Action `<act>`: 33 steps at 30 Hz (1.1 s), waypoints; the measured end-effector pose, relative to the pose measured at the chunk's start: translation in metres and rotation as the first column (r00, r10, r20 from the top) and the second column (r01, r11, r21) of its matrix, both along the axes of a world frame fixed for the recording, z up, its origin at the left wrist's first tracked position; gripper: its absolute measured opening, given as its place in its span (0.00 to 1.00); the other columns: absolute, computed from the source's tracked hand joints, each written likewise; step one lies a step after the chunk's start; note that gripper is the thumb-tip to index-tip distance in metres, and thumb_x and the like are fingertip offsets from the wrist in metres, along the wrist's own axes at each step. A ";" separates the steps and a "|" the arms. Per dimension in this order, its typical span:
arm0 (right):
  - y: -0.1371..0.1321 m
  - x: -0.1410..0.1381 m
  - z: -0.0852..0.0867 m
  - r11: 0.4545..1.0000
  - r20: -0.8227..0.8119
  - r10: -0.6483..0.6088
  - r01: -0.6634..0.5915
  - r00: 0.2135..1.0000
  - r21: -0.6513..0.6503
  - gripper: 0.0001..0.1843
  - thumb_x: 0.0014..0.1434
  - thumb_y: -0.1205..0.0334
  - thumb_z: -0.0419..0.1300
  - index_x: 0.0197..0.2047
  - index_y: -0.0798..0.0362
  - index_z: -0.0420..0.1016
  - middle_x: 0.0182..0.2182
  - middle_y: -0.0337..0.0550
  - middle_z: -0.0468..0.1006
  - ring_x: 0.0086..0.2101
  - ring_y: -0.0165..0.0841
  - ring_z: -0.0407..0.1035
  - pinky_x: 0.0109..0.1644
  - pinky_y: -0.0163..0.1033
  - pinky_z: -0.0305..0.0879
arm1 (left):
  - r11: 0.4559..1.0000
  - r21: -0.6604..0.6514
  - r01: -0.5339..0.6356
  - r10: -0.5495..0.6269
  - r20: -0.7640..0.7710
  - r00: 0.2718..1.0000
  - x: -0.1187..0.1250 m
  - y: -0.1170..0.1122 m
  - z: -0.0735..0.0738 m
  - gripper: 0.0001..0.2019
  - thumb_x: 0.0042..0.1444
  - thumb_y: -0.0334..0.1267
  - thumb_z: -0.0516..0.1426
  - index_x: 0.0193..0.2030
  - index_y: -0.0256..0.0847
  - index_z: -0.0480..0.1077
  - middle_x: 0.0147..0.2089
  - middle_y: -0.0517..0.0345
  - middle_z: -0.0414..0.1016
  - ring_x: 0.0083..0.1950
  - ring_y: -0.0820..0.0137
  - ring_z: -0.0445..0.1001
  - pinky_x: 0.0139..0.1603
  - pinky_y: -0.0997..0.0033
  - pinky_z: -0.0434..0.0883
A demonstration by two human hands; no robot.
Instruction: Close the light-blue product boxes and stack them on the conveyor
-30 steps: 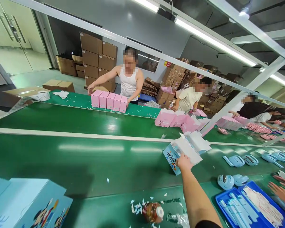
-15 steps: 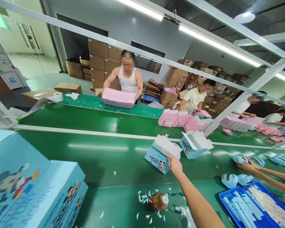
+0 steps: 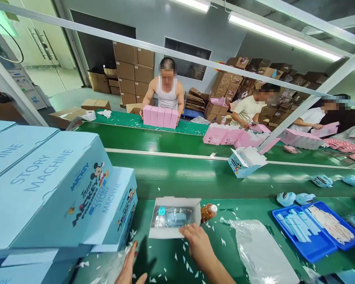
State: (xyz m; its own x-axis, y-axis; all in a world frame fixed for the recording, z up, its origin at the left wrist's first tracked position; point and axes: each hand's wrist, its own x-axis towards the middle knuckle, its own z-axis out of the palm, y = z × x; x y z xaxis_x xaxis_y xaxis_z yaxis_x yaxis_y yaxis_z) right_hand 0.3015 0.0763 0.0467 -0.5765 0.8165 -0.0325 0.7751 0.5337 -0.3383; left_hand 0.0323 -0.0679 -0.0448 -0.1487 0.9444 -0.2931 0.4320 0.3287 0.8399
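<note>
My right hand (image 3: 198, 243) rests on the near edge of an open white and blue box (image 3: 174, 217) lying on the green table, fingers curled on its flap. Inside the box shows a clear bag with a pale blue device. My left hand (image 3: 130, 268) hovers open just above the table at the bottom edge, fingers spread, holding nothing. A stack of blue Mickey "Story Machine" boxes (image 3: 56, 189) stands right beside my left hand. A small brown bottle with a white cap (image 3: 208, 212) lies next to the open box.
A second open blue box (image 3: 245, 161) sits on the green conveyor belt (image 3: 171, 173). A clear plastic bag (image 3: 260, 252) and blue trays (image 3: 313, 232) lie to the right. Across the belt, several people handle pink boxes (image 3: 160, 116). Paper scraps litter the table.
My right hand has pulled one open box off the belt back onto the near table. My left hand has come into view. The person opposite has set the pink boxes upright.
</note>
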 end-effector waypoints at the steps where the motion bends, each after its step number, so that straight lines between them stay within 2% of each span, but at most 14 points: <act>1: -0.022 0.001 -0.008 0.999 -0.036 0.009 -0.007 0.999 0.042 0.24 0.55 0.73 0.54 0.52 0.41 0.72 0.45 0.36 0.79 0.42 0.38 0.70 0.43 0.40 0.63 | 0.999 0.026 0.033 -0.032 -0.044 0.999 -0.003 -0.002 0.000 0.39 0.58 0.51 0.50 0.72 0.44 0.37 0.74 0.46 0.42 0.70 0.51 0.55 0.63 0.49 0.66; 5: -0.096 0.000 -0.034 0.964 -0.215 0.093 -0.034 0.972 0.262 0.17 0.57 0.62 0.58 0.51 0.44 0.72 0.42 0.37 0.80 0.37 0.36 0.71 0.42 0.40 0.63 | 0.958 0.188 0.217 -0.178 -0.203 0.963 -0.006 -0.010 0.015 0.43 0.57 0.44 0.55 0.72 0.48 0.31 0.74 0.46 0.42 0.72 0.51 0.48 0.69 0.42 0.52; 7: -0.124 0.000 -0.040 0.940 -0.246 0.154 -0.065 0.957 0.334 0.15 0.60 0.59 0.57 0.51 0.45 0.71 0.40 0.36 0.81 0.36 0.35 0.71 0.41 0.40 0.65 | 0.933 0.239 0.270 -0.223 -0.207 0.953 -0.007 -0.015 0.024 0.45 0.56 0.43 0.57 0.72 0.50 0.31 0.74 0.46 0.42 0.72 0.51 0.48 0.69 0.43 0.52; 9: -0.145 0.006 -0.038 0.945 -0.222 0.181 -0.106 0.958 0.310 0.19 0.61 0.60 0.56 0.56 0.45 0.68 0.46 0.39 0.79 0.41 0.37 0.72 0.44 0.41 0.67 | 0.936 0.220 0.273 -0.233 -0.192 0.953 -0.010 -0.023 0.031 0.45 0.56 0.43 0.58 0.72 0.51 0.32 0.73 0.46 0.44 0.71 0.52 0.52 0.68 0.45 0.57; 11: -0.160 0.021 -0.030 0.981 -0.231 0.076 -0.032 0.970 0.191 0.26 0.60 0.61 0.56 0.62 0.44 0.62 0.56 0.44 0.72 0.51 0.42 0.69 0.51 0.44 0.68 | 0.948 0.183 0.262 -0.228 -0.188 0.955 -0.015 -0.031 0.037 0.44 0.56 0.44 0.58 0.71 0.51 0.34 0.72 0.45 0.48 0.70 0.53 0.56 0.65 0.46 0.63; 13: -0.168 0.041 -0.018 0.986 -0.281 -0.154 0.164 0.947 0.014 0.34 0.58 0.59 0.57 0.66 0.44 0.53 0.64 0.49 0.61 0.60 0.47 0.60 0.58 0.49 0.66 | 0.948 0.181 0.263 -0.225 -0.207 0.952 -0.020 -0.038 0.043 0.40 0.57 0.44 0.58 0.70 0.51 0.38 0.70 0.45 0.53 0.68 0.54 0.59 0.63 0.48 0.66; 15: -0.170 0.061 -0.004 0.923 -0.302 -0.379 0.335 0.875 -0.187 0.41 0.57 0.56 0.59 0.69 0.45 0.44 0.67 0.52 0.51 0.64 0.50 0.53 0.61 0.54 0.64 | 0.942 0.209 0.263 -0.212 -0.239 0.948 -0.023 -0.041 0.048 0.35 0.58 0.45 0.57 0.68 0.51 0.45 0.67 0.46 0.58 0.67 0.56 0.62 0.63 0.49 0.66; 16: -0.168 0.068 0.003 0.882 -0.290 -0.449 0.367 0.845 -0.297 0.45 0.57 0.54 0.60 0.70 0.45 0.39 0.69 0.52 0.47 0.65 0.51 0.50 0.62 0.55 0.62 | 0.937 0.226 0.266 -0.207 -0.254 0.945 -0.023 -0.042 0.051 0.33 0.58 0.45 0.58 0.67 0.51 0.47 0.66 0.46 0.59 0.66 0.57 0.62 0.63 0.50 0.67; 19: -0.159 0.075 0.018 0.767 -0.290 -0.511 0.277 0.809 -0.578 0.52 0.56 0.48 0.62 0.71 0.41 0.30 0.70 0.51 0.42 0.67 0.51 0.46 0.65 0.60 0.56 | 0.913 0.280 0.296 -0.214 -0.289 0.933 -0.023 -0.041 0.055 0.31 0.57 0.45 0.59 0.65 0.51 0.52 0.65 0.47 0.61 0.65 0.58 0.64 0.61 0.55 0.70; 22: -0.150 0.065 0.018 0.763 -0.417 -0.428 0.073 0.802 -0.642 0.58 0.52 0.43 0.65 0.71 0.42 0.27 0.70 0.53 0.44 0.67 0.50 0.44 0.67 0.58 0.52 | 0.884 0.317 0.343 -0.235 -0.333 0.913 -0.023 -0.040 0.056 0.30 0.57 0.42 0.59 0.65 0.52 0.53 0.64 0.48 0.62 0.65 0.59 0.65 0.61 0.56 0.70; 24: -0.142 0.058 0.013 0.798 -0.419 -0.336 0.019 0.843 -0.602 0.60 0.49 0.43 0.67 0.71 0.44 0.31 0.69 0.54 0.46 0.67 0.50 0.44 0.68 0.57 0.50 | 0.871 0.315 0.378 -0.263 -0.351 0.899 -0.025 -0.041 0.056 0.29 0.58 0.40 0.57 0.65 0.53 0.54 0.65 0.49 0.62 0.65 0.59 0.65 0.62 0.56 0.69; 28: -0.118 0.049 0.003 0.854 -0.309 -0.018 -0.146 0.951 -0.499 0.51 0.46 0.42 0.68 0.68 0.48 0.53 0.62 0.53 0.63 0.64 0.51 0.49 0.66 0.58 0.50 | 0.847 0.277 0.454 -0.352 -0.346 0.869 -0.026 -0.035 0.062 0.29 0.59 0.40 0.56 0.67 0.54 0.55 0.68 0.51 0.59 0.67 0.58 0.61 0.63 0.57 0.67; 30: -0.104 0.045 0.004 0.845 -0.311 0.026 -0.187 0.950 -0.501 0.42 0.47 0.42 0.67 0.62 0.48 0.63 0.56 0.50 0.70 0.60 0.48 0.55 0.62 0.54 0.57 | 0.800 0.255 0.543 -0.446 -0.352 0.823 -0.024 -0.024 0.071 0.26 0.58 0.41 0.56 0.64 0.55 0.60 0.68 0.54 0.59 0.70 0.56 0.56 0.66 0.53 0.64; 33: -0.088 0.041 0.015 0.838 -0.348 0.006 -0.194 0.938 -0.510 0.26 0.53 0.41 0.63 0.51 0.47 0.74 0.50 0.45 0.75 0.54 0.42 0.60 0.57 0.49 0.59 | 0.690 0.162 0.705 -0.632 -0.338 0.697 -0.020 -0.002 0.089 0.18 0.59 0.43 0.55 0.57 0.57 0.69 0.67 0.60 0.61 0.71 0.55 0.50 0.66 0.49 0.62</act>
